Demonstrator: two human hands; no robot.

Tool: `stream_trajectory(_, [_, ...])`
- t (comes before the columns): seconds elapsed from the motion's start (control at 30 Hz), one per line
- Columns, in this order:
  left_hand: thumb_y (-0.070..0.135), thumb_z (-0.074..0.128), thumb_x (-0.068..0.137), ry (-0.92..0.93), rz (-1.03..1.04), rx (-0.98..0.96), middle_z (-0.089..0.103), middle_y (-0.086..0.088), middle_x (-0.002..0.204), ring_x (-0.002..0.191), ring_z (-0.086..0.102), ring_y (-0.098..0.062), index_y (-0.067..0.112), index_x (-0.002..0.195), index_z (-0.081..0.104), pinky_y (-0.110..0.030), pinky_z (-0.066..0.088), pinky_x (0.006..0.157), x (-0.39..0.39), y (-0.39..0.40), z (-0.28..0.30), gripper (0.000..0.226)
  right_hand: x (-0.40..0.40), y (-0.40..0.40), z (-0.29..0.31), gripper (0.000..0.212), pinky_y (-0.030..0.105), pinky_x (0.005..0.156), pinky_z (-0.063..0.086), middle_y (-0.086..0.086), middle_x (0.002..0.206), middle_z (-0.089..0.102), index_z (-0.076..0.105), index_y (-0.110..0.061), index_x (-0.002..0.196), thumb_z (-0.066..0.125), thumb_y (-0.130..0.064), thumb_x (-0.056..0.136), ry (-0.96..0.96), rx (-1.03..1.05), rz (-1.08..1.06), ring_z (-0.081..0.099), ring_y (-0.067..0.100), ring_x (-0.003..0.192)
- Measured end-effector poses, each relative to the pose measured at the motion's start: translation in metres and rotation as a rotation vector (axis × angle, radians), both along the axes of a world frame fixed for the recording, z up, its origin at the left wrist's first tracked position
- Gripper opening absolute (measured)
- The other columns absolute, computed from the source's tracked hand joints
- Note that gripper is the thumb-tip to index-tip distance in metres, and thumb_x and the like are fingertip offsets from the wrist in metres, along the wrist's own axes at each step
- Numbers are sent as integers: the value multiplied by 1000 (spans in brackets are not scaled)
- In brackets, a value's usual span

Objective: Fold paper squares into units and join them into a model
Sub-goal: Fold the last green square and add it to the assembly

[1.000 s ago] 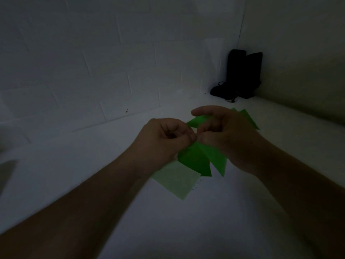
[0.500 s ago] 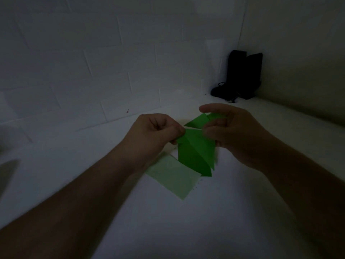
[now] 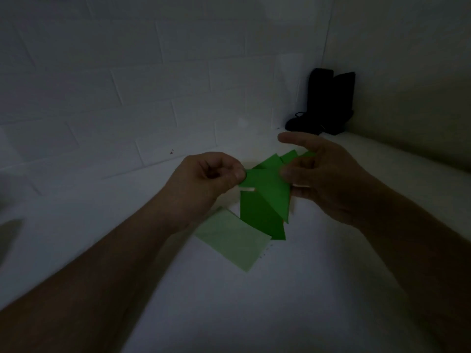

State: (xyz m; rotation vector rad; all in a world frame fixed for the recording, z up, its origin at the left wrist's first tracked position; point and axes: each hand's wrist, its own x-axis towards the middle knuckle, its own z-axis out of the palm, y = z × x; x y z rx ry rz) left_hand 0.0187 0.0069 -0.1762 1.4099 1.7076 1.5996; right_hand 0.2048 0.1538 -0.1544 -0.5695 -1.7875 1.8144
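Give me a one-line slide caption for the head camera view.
Both hands, left and right, hold a folded dark green paper unit above a pale green paper sheet.

left hand [image 3: 209, 179] left of folded paper unit [image 3: 270, 189], pinching its left corner. right hand [image 3: 323, 174] right of unit, fingers at its right edge, thumb above and behind. unit held between hands, above white surface [image 3: 229, 314]. second folded piece [image 3: 260, 217] below and partly behind unit. pale paper sheet [image 3: 234, 240] flat on surface, lower left of second piece, just under left wrist. dark object [image 3: 328, 103] far back right, on surface, in corner against tiled wall [image 3: 127, 85].
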Motion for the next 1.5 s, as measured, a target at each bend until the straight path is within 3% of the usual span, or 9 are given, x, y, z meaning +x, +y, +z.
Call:
stream_trajectory(0.1, [5,69,93,36,7,66,71,-2,84,76,61,-6,14,93,76,-19,49,71,-3,1,-1,12,-5,-3,-2,25,46,82,61,13,105,76,71,-20,116,61,-26,94,-17,-141,70,75,30,97])
stream_trajectory(0.23, [5,72,87,52,-58,119,71,5,78,73,62,-9,16,91,77,-23,52,72,0,3,-3,13,-12,-9,-13,40,50,87,60,17,118,72,71,-17,116,58,-45,91,-122,-145,125,72,35,105])
stream_trajectory(0.47, [12,78,78,144,-104,192,69,2,82,80,66,-15,15,92,81,-28,51,77,0,7,-11,14,-7,-17,-12,42,75,106,32,37,137,48,65,-12,126,64,-34,91,-168,-116,281,52,53,126])
stream_trajectory(0.73, [22,80,80,252,-57,186,70,-3,85,83,69,-18,21,93,81,-34,55,77,0,7,-11,13,-5,-18,-8,50,47,95,56,19,116,72,68,-22,122,73,-14,73,-166,-112,304,72,32,104])
stream_trajectory(1.03, [21,78,85,539,17,251,69,4,88,84,66,-15,29,105,77,-28,52,74,5,5,-5,22,-5,-19,-2,60,54,93,55,18,110,75,63,-17,128,70,3,72,-116,-207,313,72,35,104])
stream_trajectory(1.17, [20,64,98,234,-65,194,69,2,91,90,69,-18,25,122,67,-35,57,83,19,0,-1,25,-3,-18,-4,55,52,87,59,22,122,70,65,-12,124,70,3,72,33,-319,404,69,40,111])
stream_trajectory(1.27, [42,56,98,-13,-143,93,74,-3,108,99,72,-21,23,128,57,-29,58,80,21,-6,5,35,-3,-16,-3,48,47,82,61,21,118,71,62,-11,126,55,8,82,165,-352,365,71,37,109])
stream_trajectory(1.4, [40,88,71,-28,-280,-87,71,2,120,111,71,-23,34,136,51,-42,60,93,15,-8,5,75,-4,-15,-3,47,45,77,62,21,108,73,60,-11,125,50,9,83,220,-332,339,73,35,102])
stream_trajectory(1.5, [31,94,67,-10,-243,-60,72,3,117,109,71,-24,33,129,61,-48,59,95,13,-5,3,71,-6,-13,-4,46,46,75,62,22,108,73,62,-11,122,51,10,83,230,-336,295,73,38,102])
